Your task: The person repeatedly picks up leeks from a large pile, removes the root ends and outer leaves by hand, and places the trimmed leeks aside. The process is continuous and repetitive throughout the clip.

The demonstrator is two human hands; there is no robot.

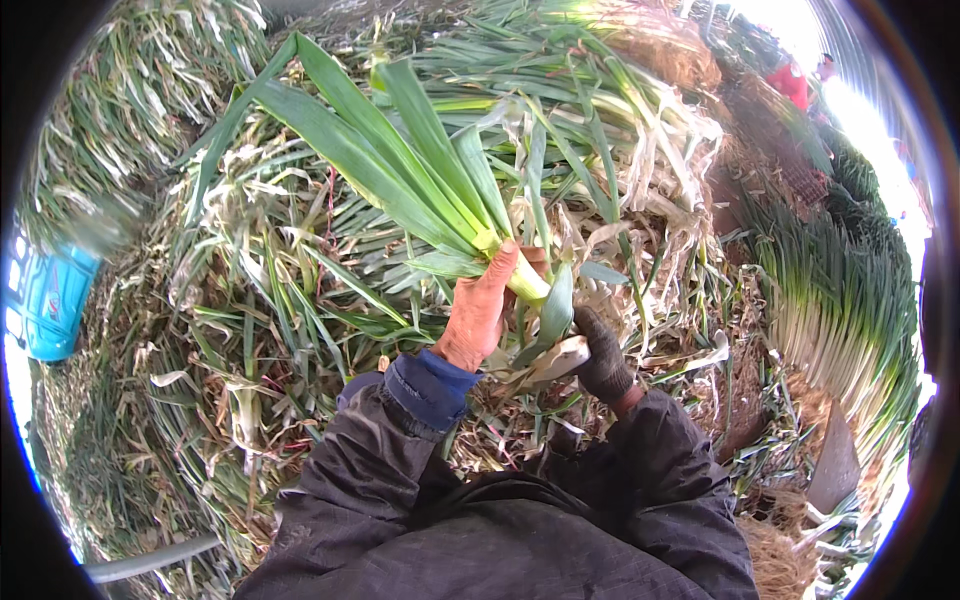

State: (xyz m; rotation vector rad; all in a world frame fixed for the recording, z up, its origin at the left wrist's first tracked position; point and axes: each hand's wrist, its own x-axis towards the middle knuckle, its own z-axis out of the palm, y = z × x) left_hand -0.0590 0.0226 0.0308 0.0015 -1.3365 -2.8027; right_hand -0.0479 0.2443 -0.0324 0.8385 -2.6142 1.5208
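My left hand (480,315), bare, is wrapped around the pale green shank of a large leek-like allium (529,285), with the thumb on top. Its broad green leaves fan out towards the upper left. Close by on the right, my right hand (602,358) wears a dark knit glove. That hand grips a whitish outer leaf sheath (559,358), whose green blade (556,311) bends up across the lower end of the shank. The gloved fingers are partly hidden, and the stalk's root end cannot be made out.
Ahead lies a heap of untrimmed stalks (480,75). Leaf litter (247,337) spreads around me. On the right, cleaned stalks (832,315) lie in a row near a flat, pointed plate (835,461). A turquoise plastic container (56,300) stands left; a person in red (789,84) is far off.
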